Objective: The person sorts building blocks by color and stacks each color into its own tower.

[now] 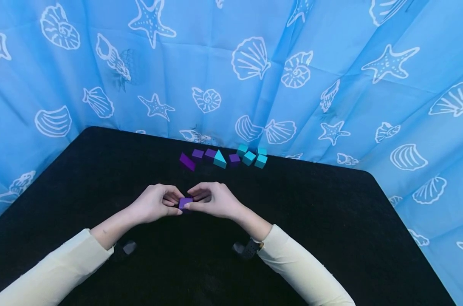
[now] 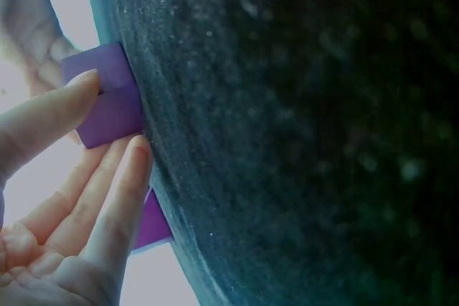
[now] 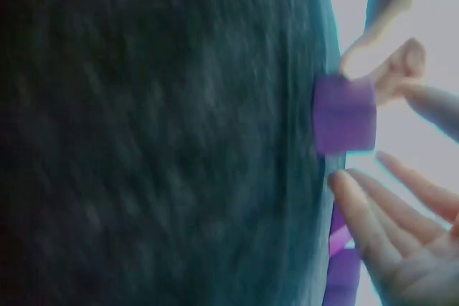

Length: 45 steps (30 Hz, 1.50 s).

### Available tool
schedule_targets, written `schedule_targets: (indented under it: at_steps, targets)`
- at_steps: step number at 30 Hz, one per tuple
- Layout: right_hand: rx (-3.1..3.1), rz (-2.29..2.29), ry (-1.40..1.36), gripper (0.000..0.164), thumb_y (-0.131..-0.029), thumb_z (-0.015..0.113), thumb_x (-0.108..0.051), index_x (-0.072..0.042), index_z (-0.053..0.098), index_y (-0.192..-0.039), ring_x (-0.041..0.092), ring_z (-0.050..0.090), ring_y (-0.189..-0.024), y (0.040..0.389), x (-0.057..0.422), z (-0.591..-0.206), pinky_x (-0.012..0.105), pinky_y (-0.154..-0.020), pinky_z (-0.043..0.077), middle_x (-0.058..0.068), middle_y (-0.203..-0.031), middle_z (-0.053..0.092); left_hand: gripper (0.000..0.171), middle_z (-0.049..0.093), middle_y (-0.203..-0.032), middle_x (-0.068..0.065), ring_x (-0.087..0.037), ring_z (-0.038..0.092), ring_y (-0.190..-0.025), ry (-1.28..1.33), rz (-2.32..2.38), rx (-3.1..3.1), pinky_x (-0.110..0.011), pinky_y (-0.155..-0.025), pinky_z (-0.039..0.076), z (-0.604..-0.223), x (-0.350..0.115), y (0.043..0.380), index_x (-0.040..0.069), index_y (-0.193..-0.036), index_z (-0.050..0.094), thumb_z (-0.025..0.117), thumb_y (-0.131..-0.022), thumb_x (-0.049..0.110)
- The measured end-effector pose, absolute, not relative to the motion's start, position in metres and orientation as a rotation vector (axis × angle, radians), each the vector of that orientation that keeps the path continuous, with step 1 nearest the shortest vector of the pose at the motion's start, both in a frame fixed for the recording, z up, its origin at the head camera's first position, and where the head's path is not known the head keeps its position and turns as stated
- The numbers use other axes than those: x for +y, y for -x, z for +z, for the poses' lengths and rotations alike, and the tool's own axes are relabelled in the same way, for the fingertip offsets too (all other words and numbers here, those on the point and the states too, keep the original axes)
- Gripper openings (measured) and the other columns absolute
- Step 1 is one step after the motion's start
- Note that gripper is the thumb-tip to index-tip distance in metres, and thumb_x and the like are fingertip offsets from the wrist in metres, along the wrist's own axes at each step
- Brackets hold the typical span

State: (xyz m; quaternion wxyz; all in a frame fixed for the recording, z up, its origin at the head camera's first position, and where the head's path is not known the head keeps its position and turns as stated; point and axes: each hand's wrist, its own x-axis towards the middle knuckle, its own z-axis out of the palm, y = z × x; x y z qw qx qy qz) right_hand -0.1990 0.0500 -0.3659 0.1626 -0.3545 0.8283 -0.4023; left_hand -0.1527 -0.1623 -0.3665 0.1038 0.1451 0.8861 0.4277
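Observation:
Both hands meet over the black table around a purple block (image 1: 185, 201). My left hand (image 1: 153, 205) comes from the left, and its thumb lies across the purple block (image 2: 115, 116) in the left wrist view, fingertips at the block's far side. From the right, my right hand (image 1: 218, 200) reaches the same block; its thumb tip overlaps the top in the head view. The right fingers curve round the far side, their tips a little off the purple block (image 3: 346, 116) in the right wrist view. Its underside is hidden.
Toward the table's back edge stands a loose row of purple blocks (image 1: 234, 159) and teal cubes (image 1: 249, 158), with a teal triangular block (image 1: 220, 160) among them. A slanted purple piece (image 1: 187, 162) is at the row's left end. A blue shell-patterned curtain (image 1: 216, 72) hangs behind the table (image 1: 315, 199).

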Motion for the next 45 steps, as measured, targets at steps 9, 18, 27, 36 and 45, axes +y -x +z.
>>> schedule_targets:
  at_steps: [9,18,27,36,45]
  targets:
    - [2.523,-1.168,1.167,0.031,-0.092,0.064,-0.022,-0.003,0.064,-0.117,0.022,0.065,-0.103,0.222,0.048,-0.367,0.03,-0.086,0.055,0.012,-0.114,0.067,0.026,0.066,-0.101,-0.008,-0.021,0.065,-0.095,-0.426,1.24,2.643,-0.033,-0.083,0.056,-0.367,-0.165,0.151,0.005,-0.106,0.064,0.073,-0.082,0.01]
    - [2.67,-1.196,1.047,0.032,-0.091,0.066,-0.023,-0.006,0.064,-0.117,0.022,0.063,-0.107,0.243,0.037,-0.376,0.032,-0.088,0.054,0.009,-0.117,0.065,0.025,0.066,-0.102,-0.009,-0.022,0.065,-0.095,-0.444,1.246,2.638,-0.034,-0.084,0.056,-0.368,-0.167,0.151,0.005,-0.104,0.064,0.074,-0.081,0.009]
    - [2.696,-1.456,0.501,0.042,-0.087,0.07,-0.023,-0.01,0.059,-0.125,0.026,0.064,-0.109,0.262,0.023,-0.379,0.038,-0.09,0.054,0.013,-0.121,0.065,0.027,0.064,-0.103,-0.009,-0.019,0.064,-0.095,-0.45,1.256,2.618,-0.032,-0.084,0.056,-0.371,-0.166,0.151,0.006,-0.105,0.064,0.074,-0.081,0.01]
    - [2.654,-1.56,0.248,0.051,-0.085,0.073,-0.022,-0.01,0.056,-0.132,0.026,0.064,-0.108,0.273,0.015,-0.382,0.038,-0.088,0.055,0.014,-0.118,0.066,0.029,0.064,-0.104,-0.008,-0.018,0.064,-0.095,-0.458,1.279,2.593,-0.029,-0.083,0.056,-0.371,-0.165,0.152,0.006,-0.106,0.063,0.074,-0.08,0.011]
    - [2.691,-1.485,0.213,0.055,-0.087,0.07,-0.023,-0.011,0.051,-0.137,0.027,0.062,-0.114,0.281,0.004,-0.384,0.039,-0.093,0.053,0.015,-0.127,0.062,0.027,0.064,-0.104,-0.008,-0.017,0.064,-0.094,-0.444,1.296,2.587,-0.027,-0.082,0.056,-0.371,-0.167,0.153,0.007,-0.105,0.064,0.075,-0.081,0.012]
